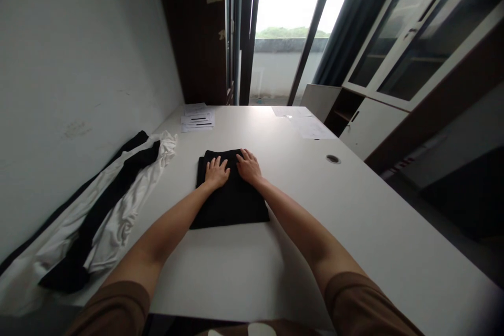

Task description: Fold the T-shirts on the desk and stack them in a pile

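A folded black garment lies flat on the white table, in a roughly square shape with layered edges at its far left corner. My left hand rests on its upper left part, palm down with the fingers spread. On the upper right part lies my right hand, its fingers stretched toward the far edge of the cloth. Both hands press on top of the fabric and grasp nothing. What kind of garment it is, I cannot tell from the folded shape.
Along the left wall lie black clothes and white clothes in a long heap. Papers sit at the far left, more sheets at the far right. A cable hole opens in the tabletop. Cabinets stand beyond.
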{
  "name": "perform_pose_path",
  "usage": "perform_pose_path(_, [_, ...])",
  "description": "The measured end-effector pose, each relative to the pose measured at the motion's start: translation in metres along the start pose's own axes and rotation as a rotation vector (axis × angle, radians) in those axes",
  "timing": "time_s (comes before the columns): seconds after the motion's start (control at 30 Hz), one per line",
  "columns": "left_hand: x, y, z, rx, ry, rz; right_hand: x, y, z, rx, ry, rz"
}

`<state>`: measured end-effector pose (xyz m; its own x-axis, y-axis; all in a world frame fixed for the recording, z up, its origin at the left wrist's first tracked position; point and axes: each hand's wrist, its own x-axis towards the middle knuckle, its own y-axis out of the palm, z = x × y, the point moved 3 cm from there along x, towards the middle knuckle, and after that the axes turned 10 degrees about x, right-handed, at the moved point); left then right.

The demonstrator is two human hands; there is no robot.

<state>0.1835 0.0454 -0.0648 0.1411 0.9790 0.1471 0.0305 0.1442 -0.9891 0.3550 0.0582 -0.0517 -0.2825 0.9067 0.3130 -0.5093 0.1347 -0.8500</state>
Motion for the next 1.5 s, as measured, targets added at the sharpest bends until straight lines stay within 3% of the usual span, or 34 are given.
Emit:
perform_pose_path(0.13, [0.003, 0.006, 0.017, -0.006, -0.03, 0.068, -0.011, 0.012, -0.009, 0.044, 0.075, 0.204])
perform_pose_path(0.3, [-0.005, -0.001, 0.018, 0.015, -0.068, 0.035, -0.019, 0.011, -0.015, 0.039, 0.127, 0.186])
perform_pose_path(0.4, [-0.034, -0.007, 0.007, 0.024, -0.017, -0.01, -0.023, 0.009, -0.015, 0.047, 0.124, 0.186])
perform_pose_path(0.6, [-0.114, -0.02, -0.012, 0.004, 0.217, -0.069, -0.024, 0.007, -0.014, 0.069, 0.121, 0.178])
perform_pose_path(0.7, [-0.135, -0.024, -0.011, 0.008, 0.248, -0.061, -0.029, 0.003, -0.013, 0.09, 0.12, 0.197])
perform_pose_path(0.83, [-0.14, -0.025, -0.007, 0.026, 0.255, -0.033, -0.055, -0.007, -0.01, 0.106, 0.11, 0.231])
perform_pose_path(1.1, [-0.146, -0.023, -0.009, 0.022, 0.301, -0.026, -0.143, -0.019, 0.015, 0.059, -0.057, 0.169])
perform_pose_path(1.2, [-0.149, -0.028, -0.01, 0.016, 0.367, -0.058, -0.151, -0.026, 0.02, 0.061, -0.075, 0.138])
perform_pose_path(1.33, [-0.15, -0.031, -0.012, 0.019, 0.452, -0.042, -0.147, -0.036, 0.028, 0.109, -0.2, 0.115])
perform_pose_path(1.5, [-0.149, -0.033, -0.012, 0.002, 0.454, -0.024, -0.147, -0.041, 0.034, 0.223, -0.282, 0.144])
